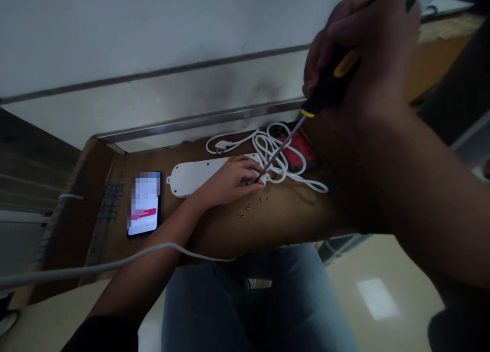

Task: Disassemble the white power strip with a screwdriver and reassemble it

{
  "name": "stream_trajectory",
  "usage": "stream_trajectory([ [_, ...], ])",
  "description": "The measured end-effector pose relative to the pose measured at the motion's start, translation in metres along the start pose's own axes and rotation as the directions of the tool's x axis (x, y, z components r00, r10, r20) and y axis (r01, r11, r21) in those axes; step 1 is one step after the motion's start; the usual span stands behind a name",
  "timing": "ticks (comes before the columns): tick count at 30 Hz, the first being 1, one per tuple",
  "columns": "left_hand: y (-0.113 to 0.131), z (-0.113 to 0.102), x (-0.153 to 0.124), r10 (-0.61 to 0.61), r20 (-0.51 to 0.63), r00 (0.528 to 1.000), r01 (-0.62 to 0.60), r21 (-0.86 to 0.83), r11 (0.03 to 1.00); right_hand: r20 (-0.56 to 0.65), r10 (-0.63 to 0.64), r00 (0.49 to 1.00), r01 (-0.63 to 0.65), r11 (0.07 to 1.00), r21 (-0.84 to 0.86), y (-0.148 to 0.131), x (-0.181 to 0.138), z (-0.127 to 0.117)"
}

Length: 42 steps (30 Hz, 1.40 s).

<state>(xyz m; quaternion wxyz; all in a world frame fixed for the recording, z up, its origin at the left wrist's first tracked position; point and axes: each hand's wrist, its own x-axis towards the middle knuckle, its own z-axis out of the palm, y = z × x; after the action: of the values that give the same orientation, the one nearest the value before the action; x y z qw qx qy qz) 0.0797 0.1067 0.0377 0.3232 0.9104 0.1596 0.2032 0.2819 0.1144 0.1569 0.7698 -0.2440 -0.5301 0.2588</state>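
Observation:
A white power strip (191,177) lies on the brown cardboard surface with its screw-holed side up. My left hand (235,181) rests over its right end, fingers curled and gripping it, thumb and fingertips close around the tip of a screwdriver. In my raised right hand (367,61) is the black-and-yellow handle of that screwdriver (285,143). The shaft slants down to the right end of the strip; my left fingers partly hide the point of contact. Several small screws (249,207) lie scattered in front of the strip.
A coiled white power cord (273,150) with its plug (222,146) lies behind the strip, partly over a red-and-black object (300,150). A lit phone (144,204) sits at the left. One white cable (115,264) crosses the foreground. A pale wall panel (161,101) stands behind the cardboard.

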Motion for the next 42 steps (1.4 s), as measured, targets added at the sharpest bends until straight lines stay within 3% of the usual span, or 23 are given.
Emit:
stream_trajectory([
  [6, 0.0, 0.0, 0.0, 0.008, -0.011, 1.0, -0.008, 0.0, 1.0, 0.044, 0.046, 0.998, -0.044, 0.999, -0.028, 0.004, 0.001, -0.006],
  [11, -0.001, 0.003, 0.0, -0.001, -0.056, 0.998, 0.001, 0.002, 1.0, 0.051, -0.002, 0.999, -0.001, 0.999, 0.046, 0.009, 0.002, -0.006],
  [22, 0.003, 0.013, -0.002, -0.126, -0.296, 0.947, 0.135, 0.009, 0.991, -0.126, 0.055, 0.99, -0.072, 0.988, -0.135, -0.01, -0.004, 0.002],
  [27, -0.001, 0.013, -0.002, -0.065, -0.265, 0.962, 0.088, 0.079, 0.993, -0.125, 0.017, 0.992, -0.028, 0.996, -0.086, 0.0, 0.001, -0.002],
  [34, -0.003, 0.014, -0.003, -0.03, -0.179, 0.983, 0.07, 0.222, 0.973, -0.051, 0.026, 0.998, -0.033, 0.987, -0.16, 0.012, 0.002, -0.01],
  [38, -0.003, 0.015, -0.004, -0.03, -0.175, 0.984, 0.07, 0.227, 0.971, -0.034, 0.024, 0.999, -0.027, 0.996, -0.085, 0.015, -0.002, -0.011],
  [42, -0.002, 0.014, -0.004, -0.031, -0.173, 0.984, 0.07, 0.222, 0.973, 0.038, 0.074, 0.997, -0.068, 0.987, -0.147, 0.01, -0.007, -0.008],
])
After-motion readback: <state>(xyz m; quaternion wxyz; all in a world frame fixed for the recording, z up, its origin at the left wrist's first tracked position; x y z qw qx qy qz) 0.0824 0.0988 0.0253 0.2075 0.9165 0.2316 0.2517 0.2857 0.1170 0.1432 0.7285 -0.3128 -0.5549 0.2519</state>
